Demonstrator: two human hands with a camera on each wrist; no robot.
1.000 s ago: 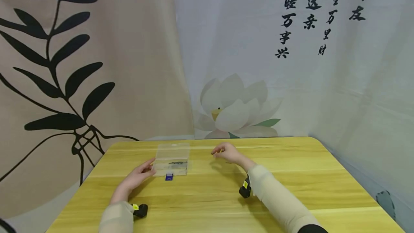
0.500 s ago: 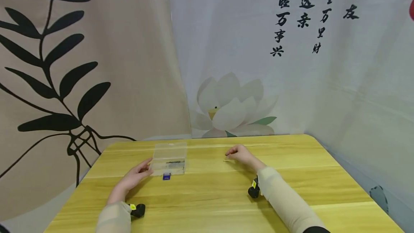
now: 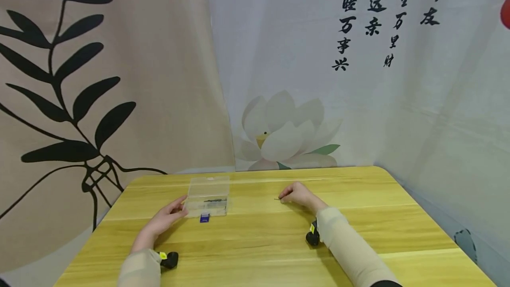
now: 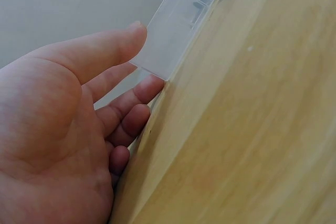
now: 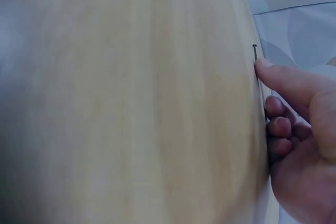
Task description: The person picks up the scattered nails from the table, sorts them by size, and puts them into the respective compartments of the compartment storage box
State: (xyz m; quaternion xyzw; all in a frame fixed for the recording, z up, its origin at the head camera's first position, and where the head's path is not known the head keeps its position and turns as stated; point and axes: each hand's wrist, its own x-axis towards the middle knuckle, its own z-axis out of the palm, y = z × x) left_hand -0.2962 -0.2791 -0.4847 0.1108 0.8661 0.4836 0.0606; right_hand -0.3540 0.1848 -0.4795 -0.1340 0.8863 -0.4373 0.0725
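Observation:
A clear plastic box [image 3: 205, 212] stands with its lid raised on the left part of the table. It has a blue latch [image 3: 204, 218] at its front, and several thin dark nails [image 3: 215, 200] lie inside. My left hand [image 3: 170, 215] holds the box's left end, thumb on the near side and fingers behind, as the left wrist view shows. Right of the box, my right hand [image 3: 298, 194] is low over the table and pinches a nail [image 5: 254, 51] by thumb and fingertips. Its flat head sticks out past the thumb; the index finger is mostly hidden.
The wooden table [image 3: 247, 251] has light yellow grain, and its back edge meets a hanging printed cloth [image 3: 287, 56]. Black wrist cameras [image 3: 312, 236] sit under both sleeves.
My right hand has moved right and lowered to the table, where its fingers have closed on the nail. The left hand stays at the box. The head view shifted slightly.

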